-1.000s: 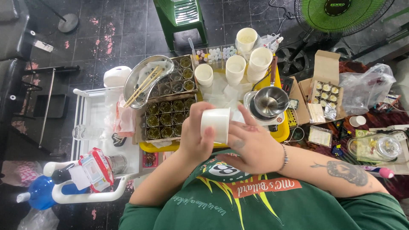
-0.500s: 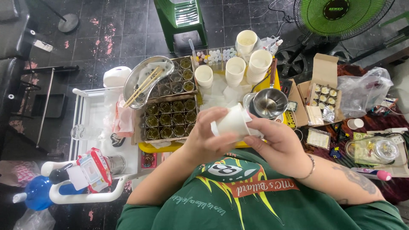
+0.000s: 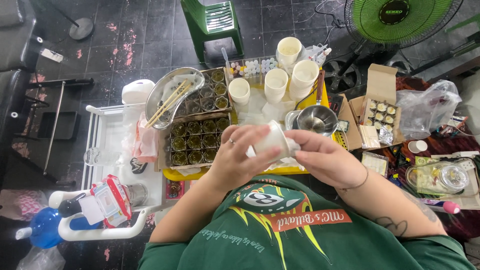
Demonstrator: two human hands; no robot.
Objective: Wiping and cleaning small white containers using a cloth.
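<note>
— What are the hands doing with that white paper cup [image 3: 272, 140]?

— Both hold it over the near edge of the yellow tray [image 3: 326, 92], just above the chest; the left hand [image 3: 235, 157] wraps its side, fingers [image 3: 260, 156] curled and pressed on the wall; the right hand [image 3: 325, 160] meets it at the narrow end, fingers pinching there, though I cannot tell exactly what they pinch.

— Why is it tilted?

— It lies nearly on its side, one end turned toward the right hand; held so, I judge, that end is easy to reach, while the left hand keeps it steady.

— And the things around it?

— Beyond the hands, a box of small glass jars [image 3: 200, 134] stands in rows, close enough to reach; a metal tray [image 3: 172, 90] with wooden sticks [image 3: 167, 102] rests on its far left corner; stacks of white cups [image 3: 304, 77] stand at the back of the surface, probably kept as a supply; a small metal pot [image 3: 316, 119] sits just right of the held cup, its handle pointing away.

— Anything further off?

— A cardboard box [image 3: 381, 107] of small round pieces lies open to the right; a green fan [image 3: 397, 17] stands on the floor behind.
</note>
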